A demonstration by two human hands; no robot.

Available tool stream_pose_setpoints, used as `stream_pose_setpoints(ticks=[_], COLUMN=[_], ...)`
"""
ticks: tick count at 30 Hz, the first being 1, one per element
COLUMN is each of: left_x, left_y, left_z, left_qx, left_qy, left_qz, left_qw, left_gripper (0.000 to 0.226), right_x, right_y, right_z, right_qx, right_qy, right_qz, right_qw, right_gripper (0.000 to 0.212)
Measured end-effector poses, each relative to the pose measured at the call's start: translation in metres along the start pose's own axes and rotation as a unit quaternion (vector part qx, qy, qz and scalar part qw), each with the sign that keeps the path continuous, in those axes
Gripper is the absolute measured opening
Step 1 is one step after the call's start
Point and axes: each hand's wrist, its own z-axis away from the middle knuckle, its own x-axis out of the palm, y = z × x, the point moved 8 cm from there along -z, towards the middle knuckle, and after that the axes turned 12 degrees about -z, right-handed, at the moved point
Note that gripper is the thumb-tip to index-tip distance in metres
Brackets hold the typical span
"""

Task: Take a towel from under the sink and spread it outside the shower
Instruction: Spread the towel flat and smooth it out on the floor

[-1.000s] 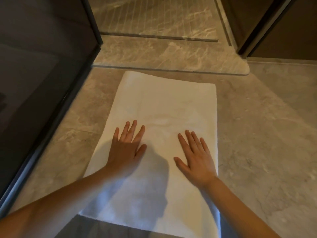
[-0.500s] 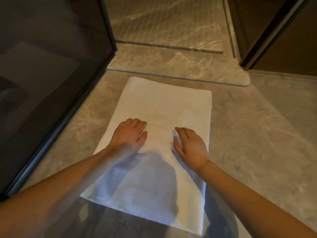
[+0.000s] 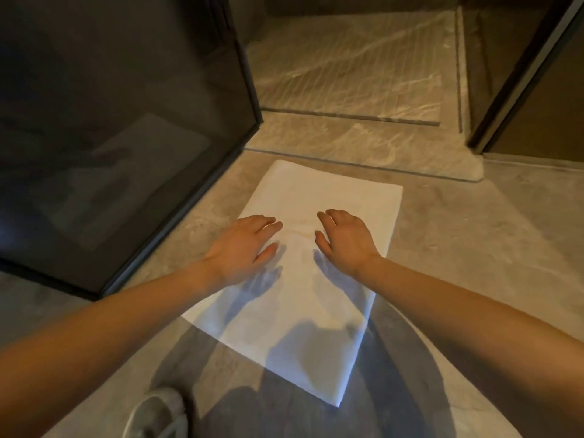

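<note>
- White towel (image 3: 319, 279) lies flat on stone floor (image 3: 458, 263); far edge near the shower sill (image 3: 363, 143); glass panel (image 3: 120, 147) close at left; bare floor at right
- Left hand (image 3: 243, 248) and right hand (image 3: 347, 237) empty, fingers loose, over the towel; contact unclear; shadows dim its near end

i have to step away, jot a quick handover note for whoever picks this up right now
Left hand: open, empty, palm down over the flat white rectangular towel.
Right hand: open, empty, palm down over the same towel; whether either palm touches it is unclear.
Towel: unfolded on the grey stone floor, its far edge just short of the pale marble shower threshold, beside the dark glass panel.
Done: towel fetched and spread.
Left: smooth any creases, withdraw hands.
</note>
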Motion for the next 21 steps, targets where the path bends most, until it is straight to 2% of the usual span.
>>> stream_pose_setpoints(ticks=[4, 8, 14, 21], left_x=[-0.003, 0.037, 0.091, 0.134], left_y=[-0.014, -0.013, -0.010, -0.005], left_z=[0.034, 0.034, 0.047, 0.052], left_qx=[-0.013, -0.043, 0.004, 0.070], left_qy=[-0.003, 0.007, 0.023, -0.007], left_qz=[-0.019, 0.039, 0.005, -0.021], left_qw=[1.000, 0.998, 1.000, 0.997], left_gripper=[0.051, 0.057, 0.053, 0.061], right_x=[0.012, 0.028, 0.050, 0.115], right_y=[-0.024, -0.028, -0.019, -0.024], right_z=[0.008, 0.010, 0.052, 0.101], right_qx=[0.009, 0.006, 0.102, 0.157], right_qy=[-0.016, -0.002, 0.052, 0.006], right_qz=[-0.014, -0.005, -0.057, -0.033], right_qw=[1.000, 1.000, 0.992, 0.987], right_gripper=[0.048, 0.049, 0.049, 0.055])
